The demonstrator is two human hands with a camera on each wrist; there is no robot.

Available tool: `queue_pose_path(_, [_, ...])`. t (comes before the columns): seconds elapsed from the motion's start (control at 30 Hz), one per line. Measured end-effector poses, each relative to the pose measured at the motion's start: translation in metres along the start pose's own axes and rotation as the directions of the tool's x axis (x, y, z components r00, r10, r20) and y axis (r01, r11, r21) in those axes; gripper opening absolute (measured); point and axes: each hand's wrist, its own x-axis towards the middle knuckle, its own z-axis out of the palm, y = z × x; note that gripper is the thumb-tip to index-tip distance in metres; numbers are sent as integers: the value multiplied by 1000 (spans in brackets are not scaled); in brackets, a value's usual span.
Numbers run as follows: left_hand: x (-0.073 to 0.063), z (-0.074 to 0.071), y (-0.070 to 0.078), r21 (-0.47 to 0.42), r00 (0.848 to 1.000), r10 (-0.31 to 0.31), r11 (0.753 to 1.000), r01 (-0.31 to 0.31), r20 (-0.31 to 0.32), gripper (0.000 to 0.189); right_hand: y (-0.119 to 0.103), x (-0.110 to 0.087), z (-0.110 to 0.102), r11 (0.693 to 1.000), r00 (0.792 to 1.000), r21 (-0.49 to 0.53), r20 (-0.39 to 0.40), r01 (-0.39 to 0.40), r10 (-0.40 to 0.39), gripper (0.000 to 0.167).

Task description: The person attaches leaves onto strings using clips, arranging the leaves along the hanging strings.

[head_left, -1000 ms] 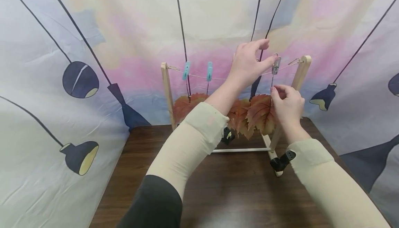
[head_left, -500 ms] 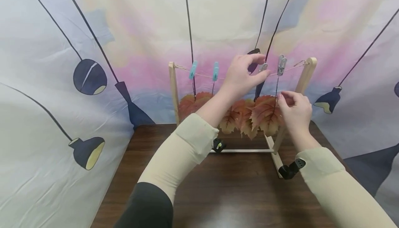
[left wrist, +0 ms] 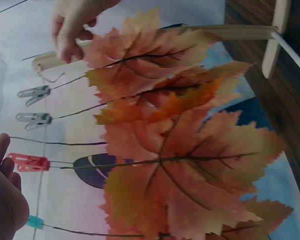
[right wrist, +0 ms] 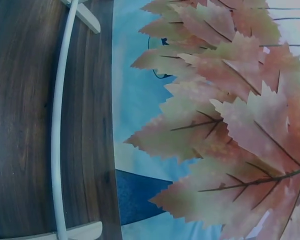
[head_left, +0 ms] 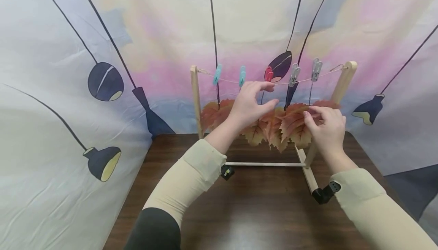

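Observation:
In the head view my left hand [head_left: 251, 103] hangs in front of the line with thumb and fingers spread, just below a red clothespin [head_left: 268, 74]. The left wrist view has that hand [left wrist: 7, 197] beside the red clothespin, not holding it. My right hand [head_left: 328, 128] is at the right end, thumb and forefinger slightly apart near the top of an orange artificial maple leaf [head_left: 297, 122]. Two grey clothespins [head_left: 294, 75] hold leaf stems on the cord [head_left: 280, 84]. More orange leaves [right wrist: 240, 185] fill the right wrist view, partly overlapping.
A wooden frame with a left post [head_left: 195, 102], a right post [head_left: 343, 81] and a white bottom bar [head_left: 265, 164] stands on the dark wooden table [head_left: 256, 204]. Two light blue clothespins [head_left: 242, 76] are on the cord's left part. A painted cloth [head_left: 253, 18] hangs behind.
My left hand has moved left and down from the grey clothespins, uncovering the red one. My right hand has dropped slightly from the stem toward the leaf. The view has shifted a little.

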Motion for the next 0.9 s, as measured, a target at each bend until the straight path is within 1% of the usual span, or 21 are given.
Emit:
queue_pose_path(0.1, [-4,2,-2,1,999,30,1000,-30,13,44,0,-2,0,1000,1000,1,-10,23,-23,25])
queue_pose_path(0.2, [-8,5,-3,-14,999,37,999,-37,5,43,1,-3,0,999,999,10,-30,31,-31,23])
queue_pose_path(0.3, [-15,9,-6,-39,1000,25,999,-25,-4,43,3,-6,0,999,998,16,-50,32,-31,22])
queue_pose_path(0.47, [-31,15,-15,-82,1000,-25,996,24,-8,43,8,-11,-2,1000,998,15,-52,24,-24,22])
queue_pose_path(0.63, [-46,20,-24,-93,1000,-19,995,21,15,46,12,-20,-5,1000,999,11,-45,-17,17,21])
queue_pose_path(0.73, [-57,23,-31,-121,999,-22,992,25,33,48,14,-27,-5,999,999,17,-28,-34,34,22])
queue_pose_path(0.83, [-66,25,-38,-121,999,-32,992,35,31,49,16,-34,-4,999,999,27,-21,-29,30,22])
queue_pose_path(0.9, [-73,26,-43,-108,999,-44,993,47,29,49,19,-38,-2,999,999,32,-30,-23,24,21])
